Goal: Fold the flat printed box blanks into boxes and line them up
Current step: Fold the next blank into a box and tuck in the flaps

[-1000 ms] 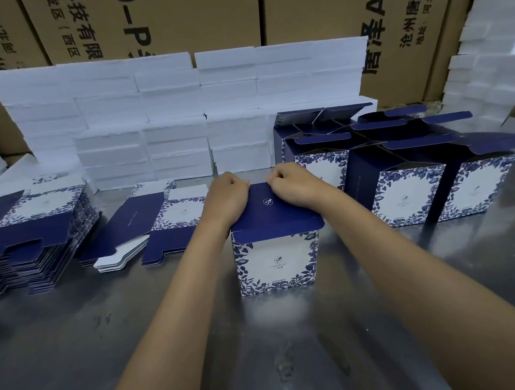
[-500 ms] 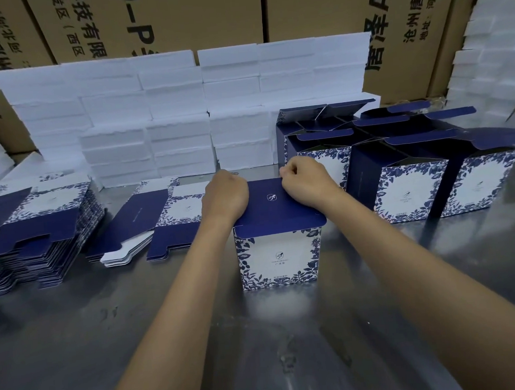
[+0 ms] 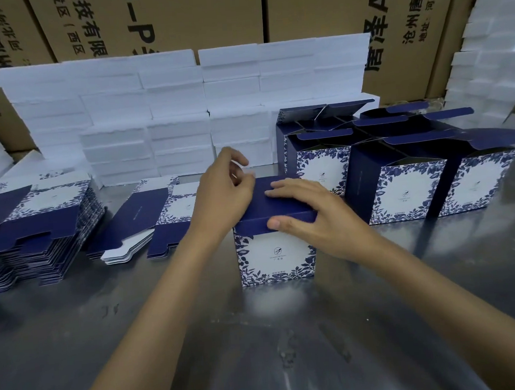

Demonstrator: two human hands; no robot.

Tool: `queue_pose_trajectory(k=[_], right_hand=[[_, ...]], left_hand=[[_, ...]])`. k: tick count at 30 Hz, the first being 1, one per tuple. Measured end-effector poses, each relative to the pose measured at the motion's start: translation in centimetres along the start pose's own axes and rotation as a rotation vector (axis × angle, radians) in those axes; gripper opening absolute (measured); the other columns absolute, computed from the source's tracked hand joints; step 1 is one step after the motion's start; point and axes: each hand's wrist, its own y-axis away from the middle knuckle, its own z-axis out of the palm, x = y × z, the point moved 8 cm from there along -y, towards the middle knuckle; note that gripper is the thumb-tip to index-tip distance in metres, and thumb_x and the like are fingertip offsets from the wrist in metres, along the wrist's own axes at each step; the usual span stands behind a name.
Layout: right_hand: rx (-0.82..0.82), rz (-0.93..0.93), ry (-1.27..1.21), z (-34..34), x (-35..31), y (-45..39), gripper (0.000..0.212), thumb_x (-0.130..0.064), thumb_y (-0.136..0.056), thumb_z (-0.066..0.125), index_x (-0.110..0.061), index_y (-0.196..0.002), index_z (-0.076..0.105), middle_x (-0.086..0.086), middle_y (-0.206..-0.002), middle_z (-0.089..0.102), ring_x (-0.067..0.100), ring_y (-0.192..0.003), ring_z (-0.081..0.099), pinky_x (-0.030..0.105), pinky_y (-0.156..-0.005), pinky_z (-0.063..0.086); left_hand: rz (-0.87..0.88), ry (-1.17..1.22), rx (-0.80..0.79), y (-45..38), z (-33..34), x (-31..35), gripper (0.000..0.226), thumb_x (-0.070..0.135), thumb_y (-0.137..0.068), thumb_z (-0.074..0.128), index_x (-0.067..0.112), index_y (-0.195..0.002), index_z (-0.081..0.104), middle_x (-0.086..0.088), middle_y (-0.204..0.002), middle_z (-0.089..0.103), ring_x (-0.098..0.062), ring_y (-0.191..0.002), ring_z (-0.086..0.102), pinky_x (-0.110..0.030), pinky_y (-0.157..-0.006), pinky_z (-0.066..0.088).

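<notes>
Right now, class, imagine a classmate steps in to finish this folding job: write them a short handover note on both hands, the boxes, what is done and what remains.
Right hand: flat on the box top, thumb on its front edge, pressing the lid down.
Left hand: at the box's back left corner, fingers loosely curled; whether it grips anything is unclear.
Done: this box stands closed at the table centre; folded boxes stand at right, flaps open.
Left: move this box to the others, then fold the flat blanks stacked at left.

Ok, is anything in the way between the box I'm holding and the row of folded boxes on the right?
Nothing visible. The box under your right hand sits just left of the folded boxes, with only bare table between them.
</notes>
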Motion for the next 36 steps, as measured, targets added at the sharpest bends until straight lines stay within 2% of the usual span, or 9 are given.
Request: queue_pose_trajectory(k=[5,8,12,16,18,22,28,31,36], right_hand=[[-0.005,0.074,-0.199,0.3,0.3,0.1,0.038,-0.021,-0.083,0.082,-0.018,-0.120,0.073,-0.003,-0.140,0.056,0.005,-0.137,0.042,0.027,-0.119,0.029],[-0.017,0.110,-0.323,0.2,0.4,0.0,0.030,-0.009,-0.082,0.082,-0.011,-0.111,0.074,-0.002,-0.138,0.057,0.003,-0.135,0.046,0.033,-0.120,0.032],[-0.001,0.151,-0.439,0.3,0.9,0.4,0.023,-0.004,-0.081,0.081,-0.007,-0.104,0.075,-0.004,-0.144,0.053,0.002,-0.134,0.048,0.038,-0.119,0.035],[0.114,0.155,-0.465,0.4,1.4,1.1,0.017,-0.008,-0.081,0.082,-0.013,-0.096,0.078,-0.013,-0.148,0.049,-0.007,-0.134,0.046,0.022,-0.112,0.037],[0.185,0.143,-0.447,0.5,1.5,1.3,0.013,-0.008,-0.082,0.082,-0.015,-0.093,0.078,-0.012,-0.145,0.053,-0.002,-0.138,0.044,0.028,-0.117,0.034],[0.177,0.126,-0.395,0.2,1.5,0.9,0.014,-0.008,-0.084,0.081,-0.013,-0.096,0.079,-0.007,-0.142,0.057,0.010,-0.144,0.041,0.043,-0.122,0.029],[0.090,0.174,-0.470,-0.6,2.6,1.5,0.026,-0.006,-0.085,0.078,-0.019,-0.107,0.079,-0.013,-0.141,0.059,-0.005,-0.145,0.033,0.030,-0.119,0.032],[0.099,0.174,-0.427,-0.9,2.4,1.3,0.028,-0.005,-0.085,0.079,-0.022,-0.107,0.078,-0.011,-0.137,0.063,-0.003,-0.144,0.035,0.030,-0.120,0.032],[0.227,0.074,-0.109,-2.1,1.3,1.9,0.029,-0.009,-0.088,0.078,-0.028,-0.110,0.078,-0.007,-0.129,0.068,0.010,-0.135,0.050,0.042,-0.117,0.034]], left_hand=[[-0.096,0.368,-0.264,3.5,0.7,-1.5,0.018,0.024,-0.085,0.078,0.017,-0.097,0.066,0.012,-0.110,0.066,0.013,-0.098,0.060,-0.004,-0.077,0.043],[-0.078,0.457,-0.320,4.8,1.0,-1.7,0.028,0.033,-0.072,0.077,0.023,-0.097,0.071,0.011,-0.133,0.060,0.010,-0.136,0.039,-0.010,-0.100,0.038],[-0.045,0.487,-0.316,5.1,1.1,-1.5,0.024,0.033,-0.070,0.077,0.027,-0.093,0.075,0.011,-0.137,0.058,0.017,-0.135,0.033,0.001,-0.098,0.028],[-0.029,0.478,-0.278,5.4,1.1,-1.7,0.025,0.033,-0.069,0.078,0.030,-0.094,0.076,0.014,-0.137,0.058,0.003,-0.144,0.031,-0.025,-0.118,0.026],[-0.034,0.476,-0.210,5.7,1.1,-1.6,0.022,0.031,-0.071,0.076,0.027,-0.093,0.076,0.010,-0.134,0.061,-0.005,-0.144,0.036,-0.033,-0.121,0.027],[-0.035,0.457,-0.129,6.3,1.0,-1.3,0.020,0.031,-0.076,0.074,0.026,-0.095,0.077,0.011,-0.128,0.066,-0.009,-0.139,0.045,-0.035,-0.117,0.033],[-0.059,0.558,-0.187,6.3,0.9,-1.8,0.020,0.024,-0.074,0.075,0.019,-0.093,0.078,0.010,-0.124,0.069,-0.007,-0.135,0.049,-0.044,-0.114,0.041],[-0.052,0.533,-0.176,6.4,0.8,-1.6,0.021,0.024,-0.075,0.074,0.019,-0.094,0.078,0.011,-0.123,0.069,-0.003,-0.135,0.049,-0.033,-0.111,0.043],[-0.092,0.606,-0.162,6.4,0.6,-1.8,0.020,0.001,-0.084,0.072,0.011,-0.101,0.075,-0.002,-0.129,0.067,0.001,-0.108,0.066,-0.019,-0.079,0.054]])
